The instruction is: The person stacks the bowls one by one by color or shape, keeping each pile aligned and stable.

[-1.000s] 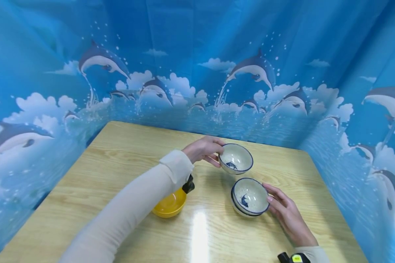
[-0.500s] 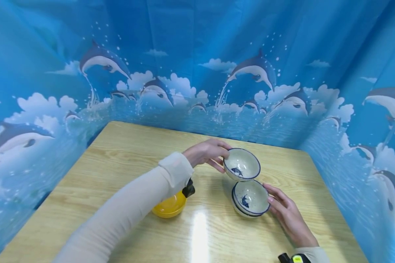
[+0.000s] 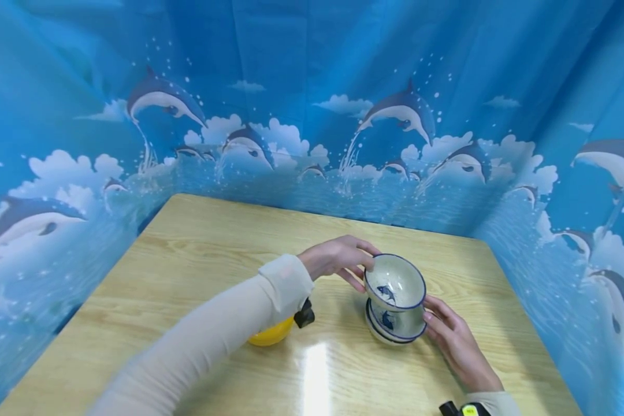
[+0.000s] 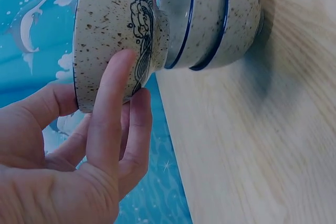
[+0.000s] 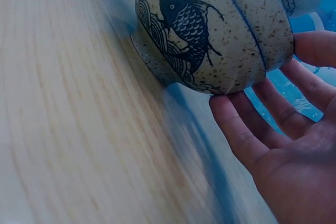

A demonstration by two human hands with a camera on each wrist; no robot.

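My left hand (image 3: 343,260) grips a speckled, blue-rimmed bowl (image 3: 395,280) by its left side, thumb at the rim and fingers against the outer wall. That bowl is held over two nested bowls (image 3: 390,334) of the same kind standing on the table, its foot at the mouth of the upper one. In the left wrist view, the held bowl (image 4: 110,30) has a dark wave pattern. My right hand (image 3: 455,341) holds the stack from the right, thumb near the upper rim. A dark blue fish decorates the lower bowl (image 5: 210,30) in the right wrist view.
A yellow bowl (image 3: 273,335) stands left of the stack, partly hidden by my left sleeve (image 3: 229,329). The wooden table (image 3: 229,231) ends at a blue dolphin-print curtain (image 3: 301,115) along the back and sides.
My left hand has brought its bowl right and toward me, from behind the stack to over it. My right hand and the stacked bowls have stayed in place.
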